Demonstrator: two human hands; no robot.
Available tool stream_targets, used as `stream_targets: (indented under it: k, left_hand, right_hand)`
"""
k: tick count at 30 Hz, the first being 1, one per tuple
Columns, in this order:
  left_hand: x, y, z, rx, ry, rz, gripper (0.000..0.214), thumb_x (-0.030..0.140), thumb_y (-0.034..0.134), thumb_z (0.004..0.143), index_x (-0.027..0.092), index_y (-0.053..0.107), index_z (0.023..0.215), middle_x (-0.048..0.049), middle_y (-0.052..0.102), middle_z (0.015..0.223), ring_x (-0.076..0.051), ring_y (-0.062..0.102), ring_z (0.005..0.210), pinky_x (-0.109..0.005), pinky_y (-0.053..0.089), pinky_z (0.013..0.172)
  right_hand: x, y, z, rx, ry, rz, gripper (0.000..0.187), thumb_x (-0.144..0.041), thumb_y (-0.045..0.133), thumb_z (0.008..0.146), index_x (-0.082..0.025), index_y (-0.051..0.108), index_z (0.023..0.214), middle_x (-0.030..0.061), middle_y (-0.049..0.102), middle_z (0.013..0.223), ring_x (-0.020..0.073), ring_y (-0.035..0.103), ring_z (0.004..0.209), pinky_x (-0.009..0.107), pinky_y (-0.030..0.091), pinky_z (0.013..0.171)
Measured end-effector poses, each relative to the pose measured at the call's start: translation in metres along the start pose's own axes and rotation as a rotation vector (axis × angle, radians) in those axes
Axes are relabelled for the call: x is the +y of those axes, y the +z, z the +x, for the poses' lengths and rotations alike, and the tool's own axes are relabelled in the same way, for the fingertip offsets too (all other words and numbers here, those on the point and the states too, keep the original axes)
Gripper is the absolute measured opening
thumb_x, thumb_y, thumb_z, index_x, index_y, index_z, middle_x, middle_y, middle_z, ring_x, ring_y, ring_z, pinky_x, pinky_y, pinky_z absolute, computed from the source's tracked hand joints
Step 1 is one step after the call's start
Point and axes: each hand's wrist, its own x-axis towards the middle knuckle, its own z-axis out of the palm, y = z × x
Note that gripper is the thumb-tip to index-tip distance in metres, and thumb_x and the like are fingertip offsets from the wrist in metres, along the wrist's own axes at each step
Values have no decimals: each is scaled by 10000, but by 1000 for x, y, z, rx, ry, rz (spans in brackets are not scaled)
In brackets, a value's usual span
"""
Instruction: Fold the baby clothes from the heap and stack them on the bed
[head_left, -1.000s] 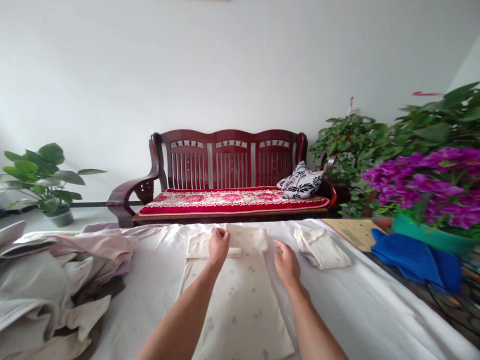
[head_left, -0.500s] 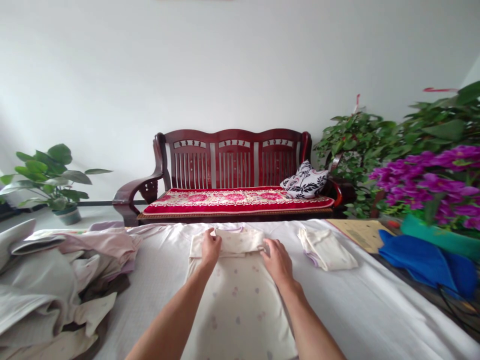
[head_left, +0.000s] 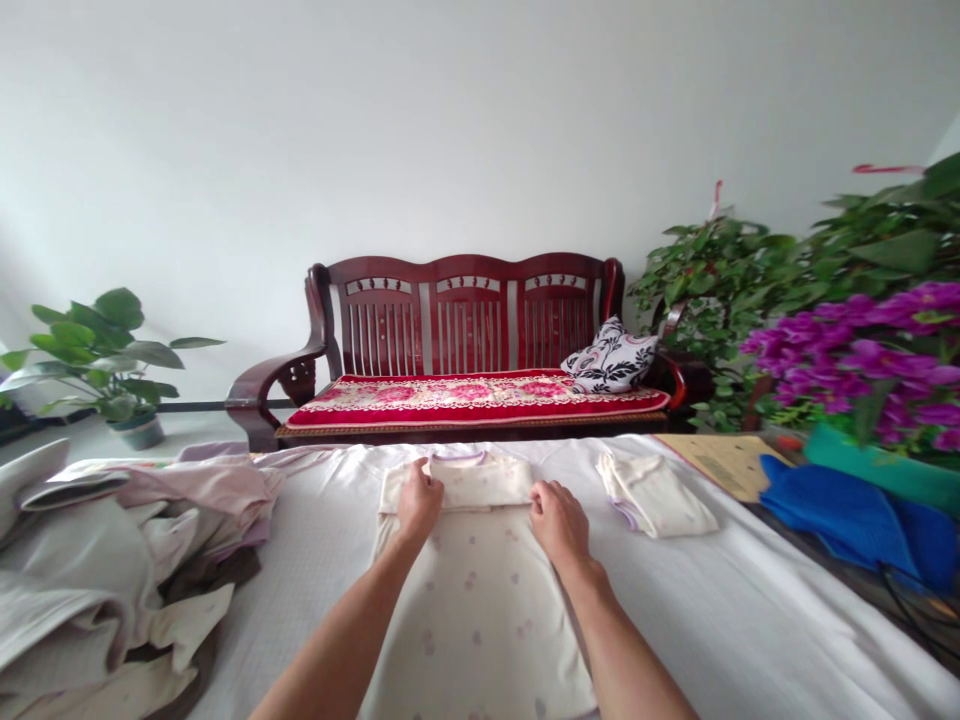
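A cream garment (head_left: 476, 610) with small pink flowers lies flat on the white sheet (head_left: 735, 620) in front of me. Its sleeves are folded across the chest, just below the purple-trimmed neckline. My left hand (head_left: 418, 503) presses on the folded sleeve at the garment's upper left, fingers curled on the cloth. My right hand (head_left: 559, 520) rests on the sleeve fold at the upper right, fingers bent over its edge. Both forearms reach over the garment's body.
A folded cream garment (head_left: 654, 497) lies to the right. A heap of unfolded clothes (head_left: 112, 570) fills the left. Blue cloth (head_left: 847, 520), a tan board (head_left: 724, 462) and purple flowers (head_left: 870, 370) stand at the right. A red wooden bench (head_left: 465, 360) faces me.
My right hand has moved forward from the garment's body onto the folded sleeve at the upper right. My left hand shifted slightly back and left along the sleeve fold.
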Motion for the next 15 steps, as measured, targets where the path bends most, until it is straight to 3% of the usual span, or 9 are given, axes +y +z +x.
stream_targets:
  k: [10,15]
  left_hand:
    - [3,-6,-9,-31,59,178,541,127,482,884,177,455,1422,-115,726,1083,-255,677,1000,-340,464,830]
    - [0,-10,-9,-57,133,225,522,58,451,869,180,511,1373,-115,683,1251,-226,633,1146,-302,452,917]
  right_hand:
    - [2,-5,-4,-20,-78,14,246,-28,546,766,-231,681,801,18,674,873,181,577,882,281,345,755]
    - [2,-9,-6,-10,-58,-4,209,-98,541,843,-223,651,717,23,679,817,184,571,840,288,337,731]
